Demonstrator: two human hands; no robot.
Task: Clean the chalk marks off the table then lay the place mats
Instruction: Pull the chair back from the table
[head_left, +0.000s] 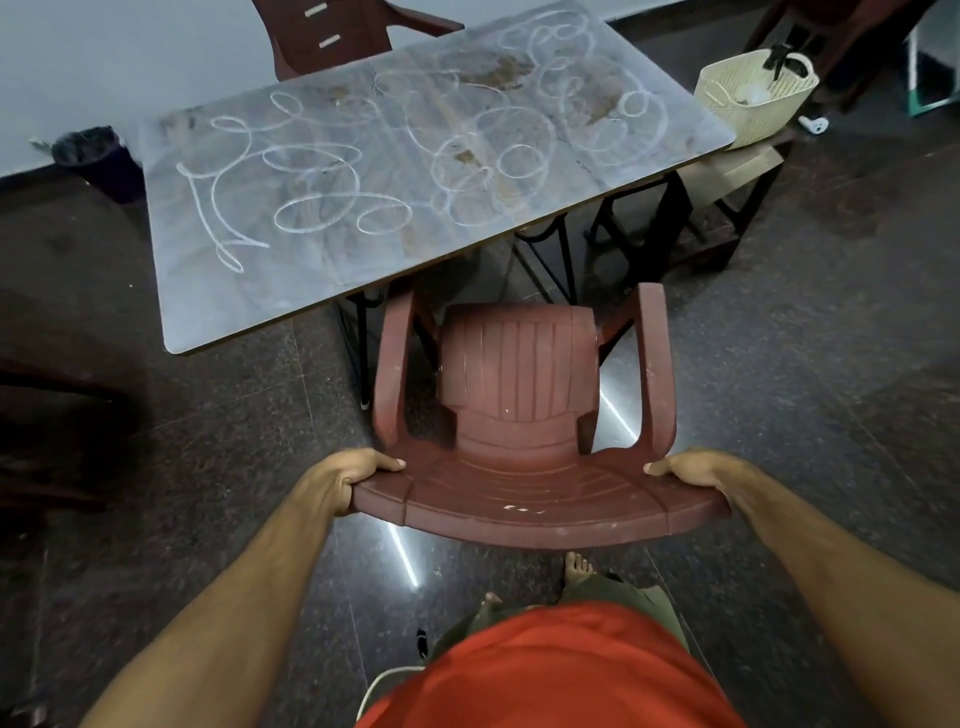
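A grey table (249, 306) stands ahead, its top covered with white looping chalk marks (322, 197) and some brown stains. A maroon plastic chair (519, 374) stands in front of me, its seat partly under the table's near edge. My left hand (345, 478) grips the left end of the chair's backrest. My right hand (693, 470) grips the right end. No place mats are in view.
A cream plastic basket (753, 98) with dark items sits on a low stand right of the table. A second maroon chair (332, 36) stands at the far side. A dark bin (98, 156) is at the left. The floor is dark polished stone.
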